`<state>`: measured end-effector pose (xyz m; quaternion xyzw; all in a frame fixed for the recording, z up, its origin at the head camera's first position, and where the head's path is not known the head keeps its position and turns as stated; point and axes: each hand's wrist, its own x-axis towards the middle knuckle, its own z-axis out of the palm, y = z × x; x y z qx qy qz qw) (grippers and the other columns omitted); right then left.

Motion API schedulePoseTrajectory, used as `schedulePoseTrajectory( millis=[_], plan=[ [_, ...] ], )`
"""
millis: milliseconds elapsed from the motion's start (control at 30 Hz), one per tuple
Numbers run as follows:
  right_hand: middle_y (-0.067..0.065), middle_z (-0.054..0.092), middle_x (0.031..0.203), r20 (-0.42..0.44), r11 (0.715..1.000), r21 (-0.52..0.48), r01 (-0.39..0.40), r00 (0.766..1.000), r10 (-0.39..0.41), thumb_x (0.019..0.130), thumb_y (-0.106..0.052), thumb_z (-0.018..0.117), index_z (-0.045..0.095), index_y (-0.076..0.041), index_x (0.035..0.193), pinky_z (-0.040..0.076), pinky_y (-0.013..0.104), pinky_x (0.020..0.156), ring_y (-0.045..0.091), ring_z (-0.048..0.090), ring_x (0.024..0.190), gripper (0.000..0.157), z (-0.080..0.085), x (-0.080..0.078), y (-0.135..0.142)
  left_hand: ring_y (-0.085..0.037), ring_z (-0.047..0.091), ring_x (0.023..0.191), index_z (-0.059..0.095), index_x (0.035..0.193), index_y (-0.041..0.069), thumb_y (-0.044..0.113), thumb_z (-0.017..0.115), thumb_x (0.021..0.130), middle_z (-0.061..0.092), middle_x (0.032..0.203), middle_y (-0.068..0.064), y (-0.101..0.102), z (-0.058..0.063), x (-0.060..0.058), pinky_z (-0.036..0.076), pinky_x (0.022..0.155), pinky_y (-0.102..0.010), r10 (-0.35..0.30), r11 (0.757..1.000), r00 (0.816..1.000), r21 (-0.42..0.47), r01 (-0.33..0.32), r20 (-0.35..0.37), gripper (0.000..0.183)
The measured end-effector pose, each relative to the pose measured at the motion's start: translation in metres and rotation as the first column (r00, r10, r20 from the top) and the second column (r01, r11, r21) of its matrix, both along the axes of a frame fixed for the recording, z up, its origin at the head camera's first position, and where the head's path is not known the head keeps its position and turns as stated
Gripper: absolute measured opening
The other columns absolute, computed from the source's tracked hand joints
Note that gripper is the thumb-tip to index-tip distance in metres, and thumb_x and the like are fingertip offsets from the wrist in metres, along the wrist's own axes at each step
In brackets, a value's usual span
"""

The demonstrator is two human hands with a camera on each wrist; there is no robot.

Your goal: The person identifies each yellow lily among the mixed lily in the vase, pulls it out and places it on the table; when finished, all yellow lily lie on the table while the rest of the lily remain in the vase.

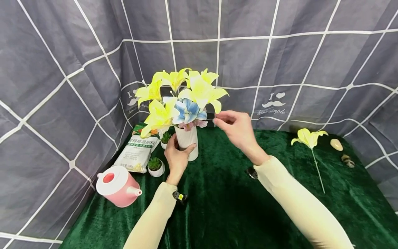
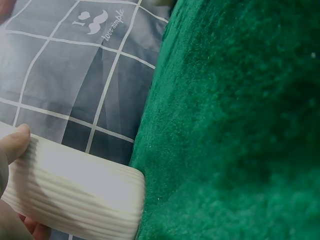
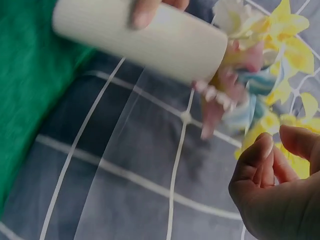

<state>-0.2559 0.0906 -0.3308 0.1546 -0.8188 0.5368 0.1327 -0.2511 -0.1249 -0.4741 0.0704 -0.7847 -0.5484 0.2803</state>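
Note:
My left hand (image 1: 177, 155) grips a white ribbed vase (image 1: 192, 138) low on its side, thumb across the front. The vase stands upright on the green cloth. It holds several yellow lilies (image 1: 202, 90), a blue lily (image 1: 188, 111) and small pink flowers (image 1: 199, 123). In the left wrist view, the thumb and fingertips lie around the vase (image 2: 85, 185). Just right of the bouquet is my right hand (image 1: 237, 129), raised, with fingers loosely bent. The right wrist view shows a gap between its thumb and forefinger, with nothing held, beside the yellow petals (image 3: 267, 125).
A loose yellow lily (image 1: 311, 140) lies on the green cloth (image 1: 230, 200) at right, near a pale stone (image 1: 336, 144) and dark striped stones (image 1: 347, 160). At left are a fertilizer bag (image 1: 136, 152), two potted succulents (image 1: 155, 167) and a pink watering can (image 1: 119, 186). A grey checked curtain (image 1: 242, 62) hangs behind.

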Motion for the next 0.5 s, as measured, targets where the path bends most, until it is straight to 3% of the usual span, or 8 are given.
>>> schedulePoseTrajectory(
  millis=[133, 500],
  plan=[
    [0.007, 0.079, 0.107, 0.015, 0.998, -0.045, -0.053, 0.998, 0.053, 0.092, -0.026, 0.075, 0.079, -0.013, 0.107, 0.055, 0.024, 0.069, 0.017, 0.073, 0.087, 0.020, 0.005, -0.007, -0.025, -0.031, 0.067, 0.117, 0.055, 0.141, 0.011, 0.034, 0.090, 0.074, 0.064, 0.131, -0.013, 0.000, -0.001, 0.001, 0.057, 0.098, -0.049, -0.002, 1.000, 1.000, 0.007, 0.002, -0.006, 0.079],
    [0.012, 0.078, 0.086, -0.017, 0.998, -0.040, -0.047, 0.999, 0.046, 0.092, -0.026, 0.075, 0.080, -0.012, 0.100, 0.043, 0.025, 0.058, 0.014, 0.058, 0.064, 0.017, 0.008, -0.018, -0.051, -0.031, 0.068, 0.116, 0.055, 0.141, 0.010, 0.035, 0.091, 0.073, 0.064, 0.132, -0.013, 0.000, -0.001, 0.000, 0.058, 0.097, -0.048, 0.002, 1.000, 1.000, -0.004, -0.002, -0.002, 0.082]
  ],
)
